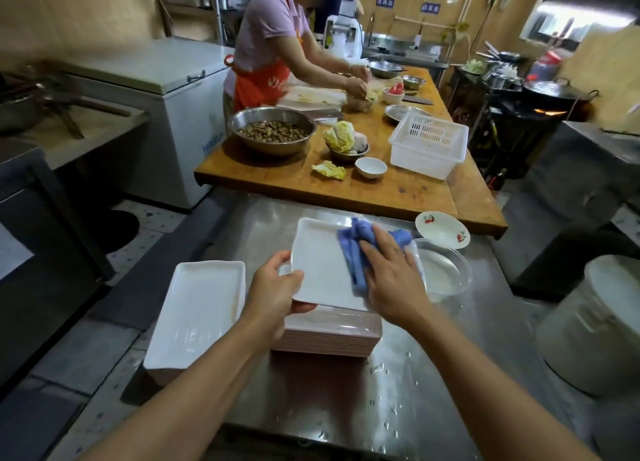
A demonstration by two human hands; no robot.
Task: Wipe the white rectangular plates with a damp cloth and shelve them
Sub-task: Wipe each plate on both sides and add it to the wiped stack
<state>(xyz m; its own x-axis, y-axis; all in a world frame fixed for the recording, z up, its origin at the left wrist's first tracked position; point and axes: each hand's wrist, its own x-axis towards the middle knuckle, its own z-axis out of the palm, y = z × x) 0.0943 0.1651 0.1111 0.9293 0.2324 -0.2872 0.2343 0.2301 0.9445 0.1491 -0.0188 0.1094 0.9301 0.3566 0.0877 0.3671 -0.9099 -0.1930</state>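
Over the steel counter, we observe the left hand gripping a white plate by its near corner, above a plate stack. Right hand, fingers flat, presses a blue cloth onto it. Beyond, a clear bowl.

cloth on plate; stack beneath

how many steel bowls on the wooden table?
5 clear: a big bowl of nuts at left, one under the cabbage, three at the far end. Others may be hidden.
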